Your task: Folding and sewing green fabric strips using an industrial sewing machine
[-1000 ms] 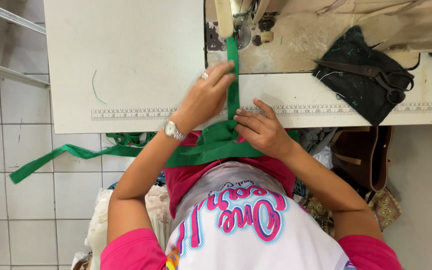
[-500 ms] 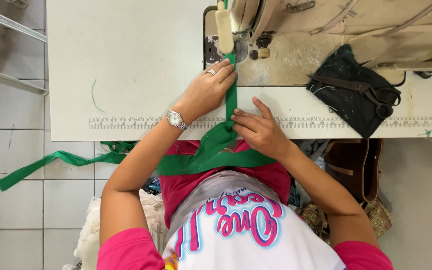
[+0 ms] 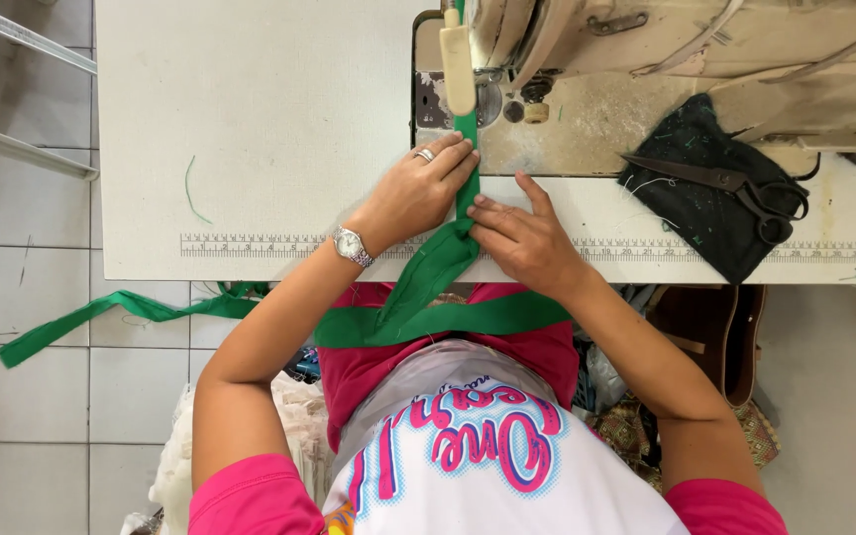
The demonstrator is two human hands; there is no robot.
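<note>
Lying flat on the white tabletop (image 3: pixel 250 119), a green fabric strip (image 3: pixel 465 188) is pressed by the left hand (image 3: pixel 418 193) and right hand (image 3: pixel 522 238), fingers extended, before a sewing machine (image 3: pixel 646 59); tiled floor (image 3: pixel 22 396) is seen beside it.

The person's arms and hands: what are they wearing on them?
Both arms are bare below short bright pink sleeves. The left hand has a silver ring on one finger, and a small silver wristwatch sits at that wrist. The right hand shows no jewellery or glove.
</note>
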